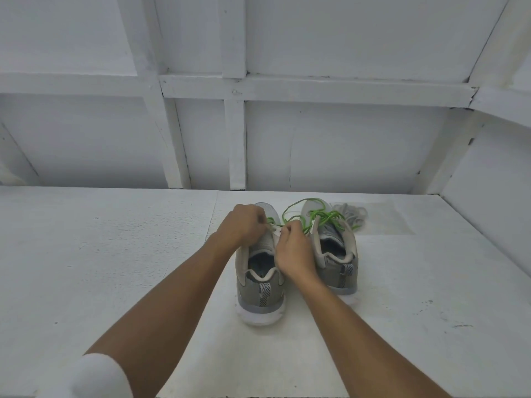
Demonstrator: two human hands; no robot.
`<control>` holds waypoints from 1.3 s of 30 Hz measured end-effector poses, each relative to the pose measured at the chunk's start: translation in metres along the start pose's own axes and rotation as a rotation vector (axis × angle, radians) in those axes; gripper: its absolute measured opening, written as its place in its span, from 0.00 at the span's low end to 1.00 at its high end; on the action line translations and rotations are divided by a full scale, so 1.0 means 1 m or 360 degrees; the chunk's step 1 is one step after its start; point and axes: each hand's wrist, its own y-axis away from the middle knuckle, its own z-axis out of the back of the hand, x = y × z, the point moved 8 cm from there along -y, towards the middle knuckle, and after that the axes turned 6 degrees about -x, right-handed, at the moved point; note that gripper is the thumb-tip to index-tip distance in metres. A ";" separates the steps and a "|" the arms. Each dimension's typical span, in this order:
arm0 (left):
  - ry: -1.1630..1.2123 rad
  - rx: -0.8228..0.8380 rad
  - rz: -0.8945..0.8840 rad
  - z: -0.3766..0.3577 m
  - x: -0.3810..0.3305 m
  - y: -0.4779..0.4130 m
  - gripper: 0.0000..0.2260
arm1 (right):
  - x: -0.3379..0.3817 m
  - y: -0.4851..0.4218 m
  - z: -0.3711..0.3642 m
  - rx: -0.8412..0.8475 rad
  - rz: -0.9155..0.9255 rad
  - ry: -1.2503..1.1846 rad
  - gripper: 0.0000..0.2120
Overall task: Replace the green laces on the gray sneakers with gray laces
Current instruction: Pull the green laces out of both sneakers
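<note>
Your left hand point(244, 222) and right hand point(293, 248) pinch the thin green lace point(270, 219) of the gray mesh sneaker point(260, 282); free it eyelet by eyelet.

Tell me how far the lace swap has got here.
Done: nothing finished; green laces hang loose on the right sneaker. In hand: the left hand and right hand pinch green laces at the left sneaker. Left: threading the gray laces, bundled behind the right sneaker.
</note>
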 end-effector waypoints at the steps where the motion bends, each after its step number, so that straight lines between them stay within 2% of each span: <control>1: 0.0029 -0.0045 0.0075 0.006 0.007 -0.002 0.09 | 0.000 0.001 0.000 -0.0010 -0.0001 -0.0021 0.08; 4: 0.0033 -0.0210 0.0344 0.026 0.035 -0.007 0.09 | 0.000 0.002 0.000 -0.0024 0.0005 -0.0053 0.08; 7: 0.0035 -0.0176 0.0456 0.034 0.048 -0.010 0.07 | -0.001 0.002 0.000 -0.0029 0.0004 -0.0044 0.08; 9: 0.0064 -0.0137 0.0384 0.034 0.040 -0.012 0.06 | -0.001 0.002 0.001 -0.0050 0.0001 -0.0049 0.07; 11: 0.0154 -0.0132 0.0199 0.033 0.021 -0.013 0.12 | 0.000 0.003 0.001 -0.0062 0.0000 -0.0053 0.07; 13: -0.0033 -0.0024 -0.0021 0.021 0.000 -0.011 0.16 | 0.000 0.002 0.000 -0.0072 -0.0002 -0.0061 0.07; 16: -0.0499 0.0182 -0.0163 -0.005 -0.015 -0.003 0.13 | -0.001 0.002 0.000 -0.0082 0.0014 -0.0070 0.06; 20: -0.0472 0.0101 -0.0205 0.003 -0.018 -0.003 0.14 | -0.002 0.002 0.001 -0.0074 0.0004 -0.0075 0.08; 23: -0.0332 -0.0124 -0.0032 0.045 0.001 -0.019 0.14 | -0.002 0.003 0.001 -0.0079 0.0013 -0.0044 0.08; 26: -0.0078 -0.0387 0.0303 0.087 0.042 -0.032 0.12 | -0.002 0.003 0.001 -0.0058 0.0012 -0.0048 0.08; 28: -0.0042 -0.0421 0.0419 0.095 0.057 -0.033 0.11 | -0.002 0.003 0.001 -0.0057 0.0012 -0.0052 0.07; 30: -0.0080 -0.0376 0.0341 0.089 0.049 -0.029 0.16 | -0.002 0.003 0.001 -0.0060 0.0011 -0.0041 0.07; 32: -0.0141 -0.0259 0.0118 0.068 0.024 -0.022 0.24 | -0.002 0.003 0.000 -0.0069 0.0012 -0.0043 0.07; 33: -0.0231 -0.0158 -0.0006 0.053 0.010 -0.017 0.24 | -0.003 0.003 0.000 -0.0076 0.0012 -0.0048 0.07; 36: -0.0533 0.0146 -0.0200 0.006 -0.016 -0.002 0.17 | -0.004 0.002 0.000 -0.0088 0.0019 -0.0048 0.07; 39: -0.0550 0.0145 -0.0242 -0.007 -0.024 0.001 0.12 | -0.004 0.001 0.000 -0.0095 0.0041 -0.0055 0.06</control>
